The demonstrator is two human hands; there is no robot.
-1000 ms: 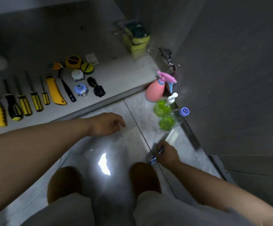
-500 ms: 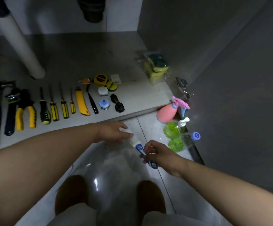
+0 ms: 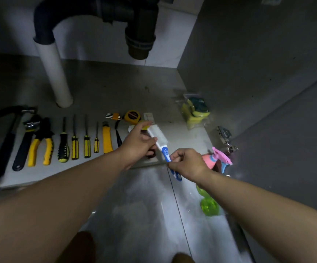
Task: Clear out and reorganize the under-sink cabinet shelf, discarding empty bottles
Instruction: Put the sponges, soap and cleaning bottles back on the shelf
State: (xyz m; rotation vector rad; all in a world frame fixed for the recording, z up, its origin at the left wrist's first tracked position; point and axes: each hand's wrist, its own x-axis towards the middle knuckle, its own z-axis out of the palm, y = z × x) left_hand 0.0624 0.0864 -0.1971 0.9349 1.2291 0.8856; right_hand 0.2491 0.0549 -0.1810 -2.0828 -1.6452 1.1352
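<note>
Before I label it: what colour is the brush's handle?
The brush has a blue handle, clearest in the head view.

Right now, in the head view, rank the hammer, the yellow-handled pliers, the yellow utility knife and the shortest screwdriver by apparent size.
1. hammer
2. yellow-handled pliers
3. yellow utility knife
4. shortest screwdriver, about as long as the knife but far thinner.
All lie in one row on the shelf, so nearness hardly skews this.

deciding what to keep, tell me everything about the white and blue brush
The brush looks plastic: a white head with a toothed edge, a blue handle with a white oval patch. Held tilted over the front edge of the shelf, head pointing away. The left hand grips the head; the right hand pinches the handle, whose blue tip sticks out below.
</note>
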